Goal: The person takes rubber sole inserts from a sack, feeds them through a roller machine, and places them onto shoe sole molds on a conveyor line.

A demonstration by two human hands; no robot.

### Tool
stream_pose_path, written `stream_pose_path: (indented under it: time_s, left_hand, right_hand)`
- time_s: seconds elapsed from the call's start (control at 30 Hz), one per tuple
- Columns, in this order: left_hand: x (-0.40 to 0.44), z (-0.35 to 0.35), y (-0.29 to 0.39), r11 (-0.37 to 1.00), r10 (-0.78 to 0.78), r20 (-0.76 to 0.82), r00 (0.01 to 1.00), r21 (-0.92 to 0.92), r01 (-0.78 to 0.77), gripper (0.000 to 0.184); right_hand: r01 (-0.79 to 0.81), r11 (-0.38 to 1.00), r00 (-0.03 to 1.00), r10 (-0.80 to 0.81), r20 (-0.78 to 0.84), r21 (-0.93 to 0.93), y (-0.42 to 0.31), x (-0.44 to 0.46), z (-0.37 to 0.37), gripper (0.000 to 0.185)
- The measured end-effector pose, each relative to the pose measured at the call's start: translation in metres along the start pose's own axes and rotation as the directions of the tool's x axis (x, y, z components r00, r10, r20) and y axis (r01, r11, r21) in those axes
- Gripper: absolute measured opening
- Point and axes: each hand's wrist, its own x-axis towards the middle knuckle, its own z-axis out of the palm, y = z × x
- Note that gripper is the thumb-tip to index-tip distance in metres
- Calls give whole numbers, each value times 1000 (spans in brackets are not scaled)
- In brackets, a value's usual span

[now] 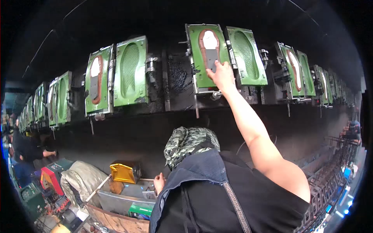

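My right hand point(223, 75) reaches up with fingers apart. Its fingertips touch the lower end of a dark grey piece point(211, 55) on a shoe-sole form. That form has a brown rim point(202, 40) and a white upper patch point(210, 39), and lies in an open green mould plate point(194, 58). Beside it hangs the mating green plate point(244, 54) with a textured sole-shaped hollow. Low down, my left hand point(158, 182) is near a grey metal bin point(116, 200). Clothing hides part of it, and its finger position is unclear.
Similar green moulds point(99, 79) line the dark machine on both sides. A gold-coloured bag point(122, 173) and a green box point(140, 211) are at the bin. Pale cloth point(83, 180) drapes at left, where another person point(29, 149) stands. Metal racks point(324, 186) occupy the lower right.
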Motion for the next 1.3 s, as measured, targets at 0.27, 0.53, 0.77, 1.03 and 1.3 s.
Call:
stream_pose_path:
  time_s: [0.27, 0.53, 0.77, 1.03, 1.3]
  left_hand:
    - [19, -50, -194, 971, 175, 0, 985, 169, -172, 52]
    - [24, -142, -146, 888, -328, 36, 944, -328, 322, 41]
    - [104, -293, -76, 865, -201, -81, 976, -483, 138, 36]
    - [227, -477, -129, 698, -490, -185, 852, -669, 256, 34]
    - [408, -726, -218, 757, -449, -314, 837, -631, 170, 33]
  right_hand:
    - [33, 995, 979, -12, 203, -97, -29, 3, -21, 77]
    - [214, 725, 961, -277, -6, 655, -243, -28, -59, 34]
    - [387, 455, 583, -795, 170, 802, -729, -96, -4, 21]
    - [539, -555, -833, -465, 301, 633, -1037, -338, 111, 27]
    - [619, -383, -785, -330, 524, 686, -1198, -410, 220, 23]
